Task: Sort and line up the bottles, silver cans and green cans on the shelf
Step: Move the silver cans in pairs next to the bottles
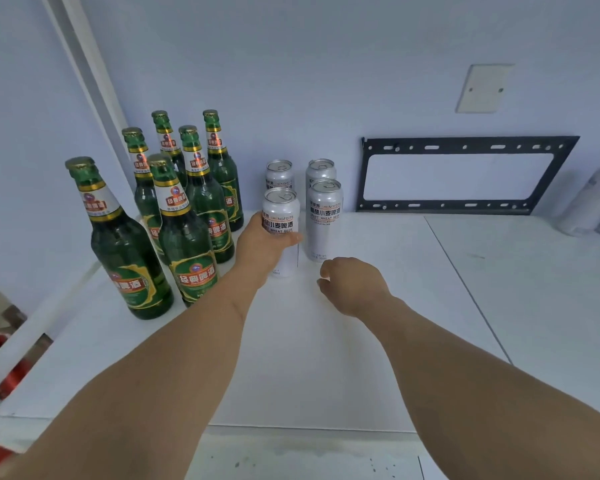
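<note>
Left hand point(262, 245) grip is wrapping the upright front-left silver can point(280, 216), neighbour can point(324, 216) standing at 3 o'clock; right hand point(352, 284) is hovering loosely curled, empty.

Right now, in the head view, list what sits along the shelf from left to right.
Green bottles → left hand gripping the front-left silver can → front-right silver can → right hand → black wall bracket → wrapped cans at the far right.

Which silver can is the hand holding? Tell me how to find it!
Find the green bottles on the white shelf. Right of them stand four silver cans. It is the front-left can, the only one with the left hand wrapped around it.
</note>
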